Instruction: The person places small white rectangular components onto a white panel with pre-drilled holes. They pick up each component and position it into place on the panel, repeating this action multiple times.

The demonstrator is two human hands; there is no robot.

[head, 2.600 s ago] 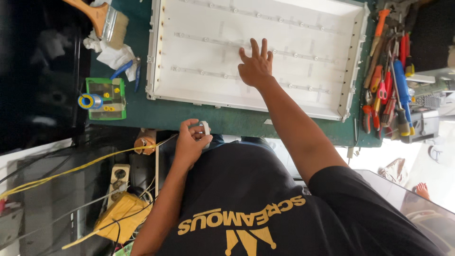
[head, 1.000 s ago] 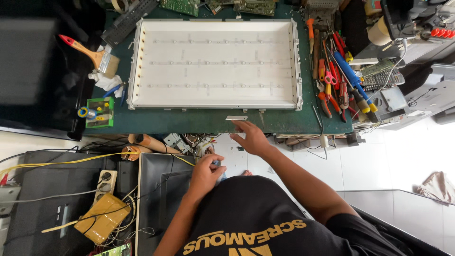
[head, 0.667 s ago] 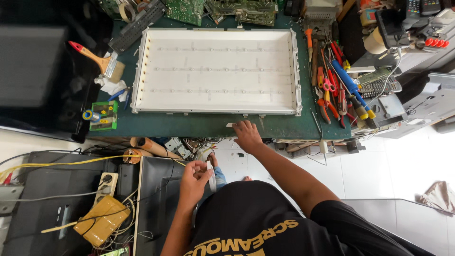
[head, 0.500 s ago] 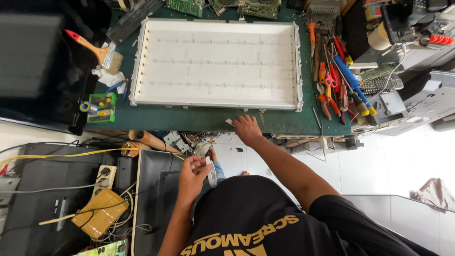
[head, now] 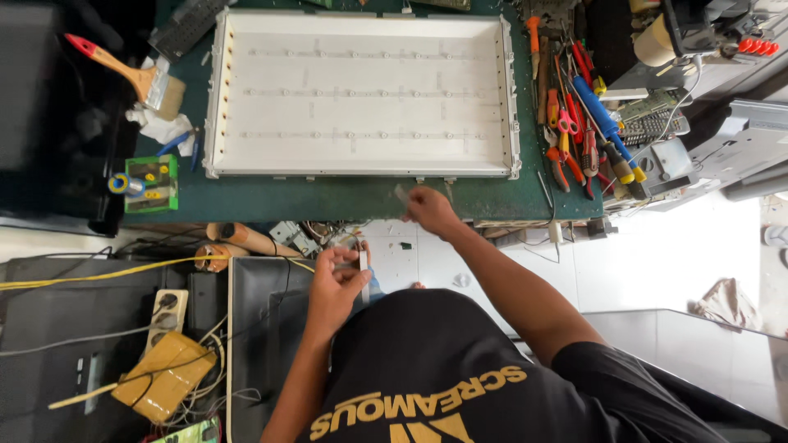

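Note:
A large white backlight panel tray [head: 361,164] with three rows of LED strips lies on the green workbench [head: 328,197]. My right hand [head: 428,212] reaches to the bench's front edge just below the tray and pinches a small pale strip piece [head: 400,194]. My left hand [head: 335,285] is held near my chest, below the bench edge. Its fingers are closed on a short white strip [head: 362,269].
Pliers, screwdrivers and cutters [head: 579,123] lie in a heap right of the tray. A paintbrush [head: 131,74] and a green parts box [head: 149,182] sit at the left. Below the bench are a power strip [head: 168,316], yellow cable [head: 107,275] and a dark monitor frame [head: 263,344].
My right hand has drawn back from the middle of the white tray to the bench's front edge. My left hand stays near my chest and still holds the small strip.

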